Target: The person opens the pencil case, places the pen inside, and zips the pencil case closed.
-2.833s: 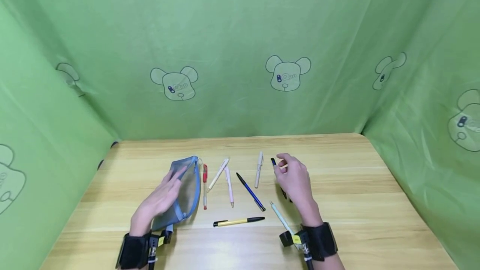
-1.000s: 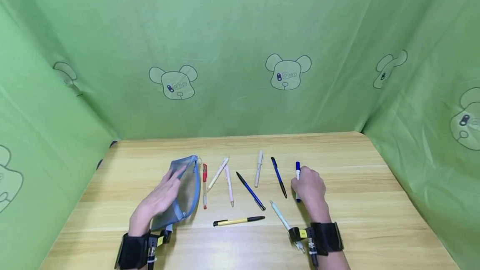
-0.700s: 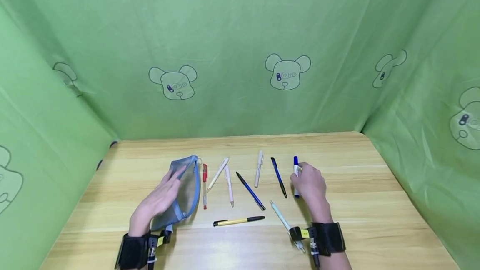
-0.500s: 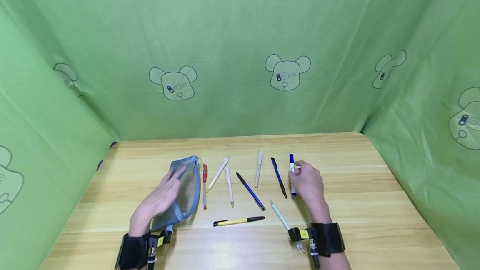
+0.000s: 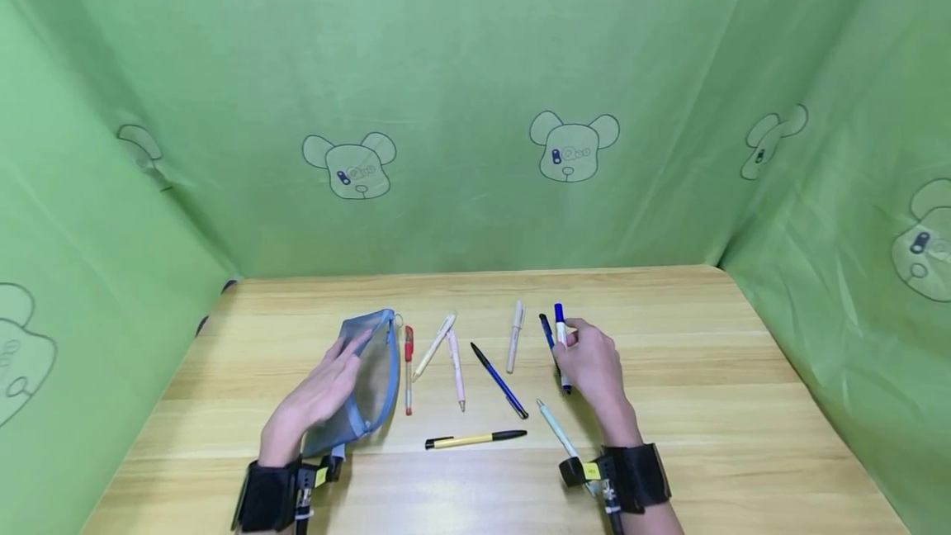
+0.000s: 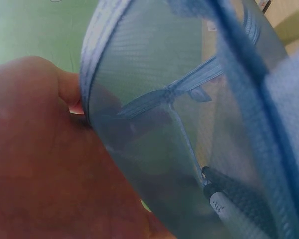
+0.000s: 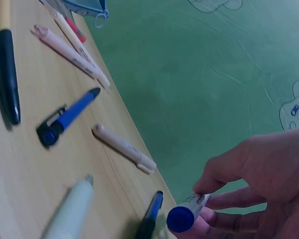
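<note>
My left hand [image 5: 315,399] holds a blue mesh pouch [image 5: 364,374] at the table's left, fingers lying along its side. In the left wrist view the thumb sits at the pouch [image 6: 189,99] rim, and a dark pen [image 6: 217,196] shows through the mesh. My right hand [image 5: 590,362] pinches a white marker with a blue cap [image 5: 560,337], cap pointing away, just above the table. The marker's cap [image 7: 180,218] shows under my right hand [image 7: 259,179]. A dark blue pen [image 5: 546,327] lies right beside the marker.
Several pens lie loose on the wooden table [image 5: 743,403]: a red one [image 5: 408,370], cream [image 5: 434,345], pink [image 5: 456,370], navy [image 5: 498,380], beige [image 5: 514,335], pale green [image 5: 557,432] and yellow-black [image 5: 475,439]. Green cloth walls close in three sides.
My right hand left the dark blue pen on the table, took the blue-capped marker from further right, lifted it and carried it left. The left hand and pouch stayed put.
</note>
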Action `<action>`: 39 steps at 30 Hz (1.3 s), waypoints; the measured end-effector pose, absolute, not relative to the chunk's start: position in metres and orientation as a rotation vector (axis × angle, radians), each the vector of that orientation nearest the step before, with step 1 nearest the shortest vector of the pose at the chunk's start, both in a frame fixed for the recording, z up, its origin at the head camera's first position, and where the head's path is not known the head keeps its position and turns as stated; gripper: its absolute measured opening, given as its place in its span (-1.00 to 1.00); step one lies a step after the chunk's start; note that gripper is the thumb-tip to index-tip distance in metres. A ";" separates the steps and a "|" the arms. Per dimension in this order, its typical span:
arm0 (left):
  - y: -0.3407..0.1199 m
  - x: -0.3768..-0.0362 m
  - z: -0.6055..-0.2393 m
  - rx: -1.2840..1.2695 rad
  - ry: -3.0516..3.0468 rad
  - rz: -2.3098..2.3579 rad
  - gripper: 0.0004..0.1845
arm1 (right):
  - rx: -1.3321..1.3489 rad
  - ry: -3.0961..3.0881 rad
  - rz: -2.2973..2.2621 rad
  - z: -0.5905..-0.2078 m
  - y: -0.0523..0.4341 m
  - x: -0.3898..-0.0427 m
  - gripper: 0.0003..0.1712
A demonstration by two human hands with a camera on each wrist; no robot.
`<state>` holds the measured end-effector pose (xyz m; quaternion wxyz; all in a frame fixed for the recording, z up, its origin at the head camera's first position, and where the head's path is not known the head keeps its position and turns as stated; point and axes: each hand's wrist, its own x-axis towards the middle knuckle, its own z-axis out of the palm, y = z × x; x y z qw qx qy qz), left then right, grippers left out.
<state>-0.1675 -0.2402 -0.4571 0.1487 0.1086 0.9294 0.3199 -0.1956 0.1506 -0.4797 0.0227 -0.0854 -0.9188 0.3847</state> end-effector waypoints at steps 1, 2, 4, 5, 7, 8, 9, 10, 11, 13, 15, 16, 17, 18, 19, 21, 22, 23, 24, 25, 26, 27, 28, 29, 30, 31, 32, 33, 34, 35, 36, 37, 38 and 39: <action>-0.240 -0.168 -0.458 0.316 2.672 0.921 -0.37 | -0.250 -2.851 1.198 -0.479 0.148 -0.195 -0.37; -0.240 -0.168 -0.458 0.320 2.673 0.921 -0.37 | -0.234 -2.858 1.198 -0.479 0.145 -0.195 -0.36; -0.240 -0.168 -0.458 0.331 2.679 0.920 -0.37 | -0.207 -2.867 1.208 -0.478 0.140 -0.195 -0.34; -0.240 -0.169 -0.459 0.334 2.680 0.921 -0.37 | -0.194 -2.872 1.211 -0.478 0.138 -0.194 -0.34; -0.240 -0.168 -0.459 0.332 2.682 0.923 -0.37 | -0.178 -2.879 1.217 -0.477 0.134 -0.194 -0.34; -0.240 -0.168 -0.459 0.330 2.683 0.925 -0.37 | -0.175 -2.879 1.222 -0.477 0.131 -0.193 -0.34; -0.241 -0.168 -0.459 0.327 2.682 0.926 -0.37 | -0.172 -2.879 1.228 -0.477 0.130 -0.193 -0.33; -0.241 -0.168 -0.458 0.323 2.680 0.927 -0.37 | -0.168 -2.875 1.231 -0.477 0.128 -0.193 -0.34; -0.240 -0.168 -0.458 0.319 2.677 0.928 -0.37 | -0.162 -2.872 1.232 -0.476 0.126 -0.192 -0.34; -0.240 -0.169 -0.458 0.318 2.674 0.931 -0.37 | -0.146 -2.854 1.249 -0.476 0.122 -0.192 -0.36; -0.240 -0.169 -0.458 0.324 2.678 0.933 -0.37 | -0.113 -2.831 1.257 -0.476 0.117 -0.193 -0.40; -0.240 -0.169 -0.458 0.331 2.682 0.934 -0.37 | -0.099 -2.818 1.266 -0.475 0.113 -0.193 -0.43; -0.240 -0.169 -0.459 0.336 2.686 0.935 -0.37 | -0.088 -2.809 1.280 -0.475 0.110 -0.194 -0.45; -0.241 -0.169 -0.459 0.341 2.690 0.933 -0.37 | -0.074 -2.798 1.292 -0.475 0.107 -0.194 -0.47; -0.241 -0.169 -0.459 0.346 2.695 0.931 -0.37 | -0.059 -2.789 1.298 -0.475 0.103 -0.194 -0.50; -0.242 -0.169 -0.460 0.351 2.700 0.926 -0.37 | -0.031 -2.775 1.307 -0.475 0.096 -0.194 -0.54; -0.242 -0.169 -0.460 0.352 2.700 0.924 -0.37 | -0.016 -2.770 1.311 -0.475 0.092 -0.193 -0.55; -0.242 -0.169 -0.460 0.350 2.700 0.922 -0.37 | 0.004 -2.767 1.310 -0.475 0.089 -0.193 -0.56; -0.242 -0.169 -0.460 0.350 2.700 0.922 -0.37 | 0.026 -2.762 1.301 -0.474 0.086 -0.192 -0.57; -0.242 -0.169 -0.460 0.351 2.699 0.922 -0.37 | 0.045 -2.760 1.291 -0.474 0.082 -0.192 -0.58; -0.242 -0.169 -0.460 0.350 2.698 0.922 -0.37 | 0.062 -2.759 1.279 -0.474 0.079 -0.191 -0.58; -0.242 -0.169 -0.460 0.350 2.700 0.921 -0.37 | 0.079 -2.761 1.268 -0.474 0.076 -0.191 -0.59; -0.242 -0.169 -0.460 0.350 2.698 0.924 -0.37 | 0.099 -2.759 1.263 -0.474 0.072 -0.191 -0.59; -0.242 -0.169 -0.460 0.351 2.699 0.925 -0.37 | 0.110 -2.760 1.266 -0.474 0.068 -0.190 -0.59; -0.243 -0.169 -0.460 0.350 2.699 0.926 -0.37 | 0.120 -2.761 1.277 -0.473 0.065 -0.189 -0.59; -0.243 -0.169 -0.460 0.348 2.698 0.927 -0.37 | 0.130 -2.764 1.296 -0.473 0.061 -0.189 -0.58; -0.243 -0.169 -0.460 0.344 2.696 0.927 -0.37 | 0.148 -2.763 1.314 -0.473 0.058 -0.188 -0.57; -0.243 -0.169 -0.459 0.340 2.693 0.928 -0.37 | 0.161 -2.761 1.333 -0.472 0.054 -0.187 -0.57; -0.243 -0.169 -0.459 0.338 2.690 0.930 -0.37 | 0.179 -2.759 1.346 -0.472 0.051 -0.187 -0.57; -0.243 -0.169 -0.459 0.334 2.687 0.929 -0.37 | 0.185 -2.760 1.361 -0.472 0.047 -0.186 -0.57; -0.242 -0.169 -0.459 0.329 2.683 0.930 -0.37 | 0.198 -2.757 1.364 -0.471 0.043 -0.185 -0.58; -0.242 -0.169 -0.459 0.325 2.679 0.930 -0.37 | 0.209 -2.758 1.363 -0.471 0.040 -0.185 -0.58; -0.242 -0.169 -0.458 0.323 2.677 0.929 -0.37 | 0.219 -2.757 1.359 -0.471 0.036 -0.185 -0.58; -0.243 -0.169 -0.458 0.323 2.676 0.931 -0.37 | 0.221 -2.761 1.360 -0.471 0.033 -0.185 -0.58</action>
